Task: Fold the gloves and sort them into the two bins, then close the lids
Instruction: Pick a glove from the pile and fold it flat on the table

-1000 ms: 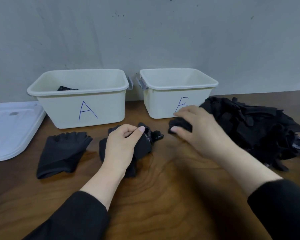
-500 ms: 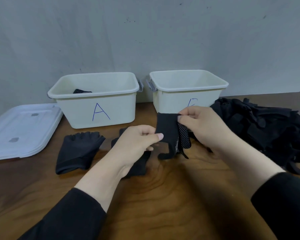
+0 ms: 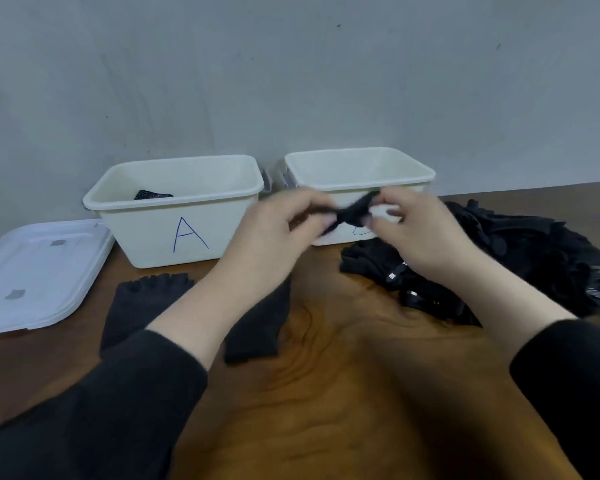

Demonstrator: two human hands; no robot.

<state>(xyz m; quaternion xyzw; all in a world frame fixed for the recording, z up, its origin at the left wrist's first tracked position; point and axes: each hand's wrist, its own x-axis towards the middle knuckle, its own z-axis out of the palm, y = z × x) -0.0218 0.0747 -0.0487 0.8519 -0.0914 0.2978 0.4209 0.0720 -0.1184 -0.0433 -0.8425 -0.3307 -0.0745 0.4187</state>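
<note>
Partly blurred glove point(image 3: 352, 211), bin B point(image 3: 361, 166) letter hidden

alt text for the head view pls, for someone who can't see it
Both hands, left and right, hold a black glove stretched between them above a wooden table. Behind stand open bins A and B, with a glove pile at right and white lids at left.
</note>
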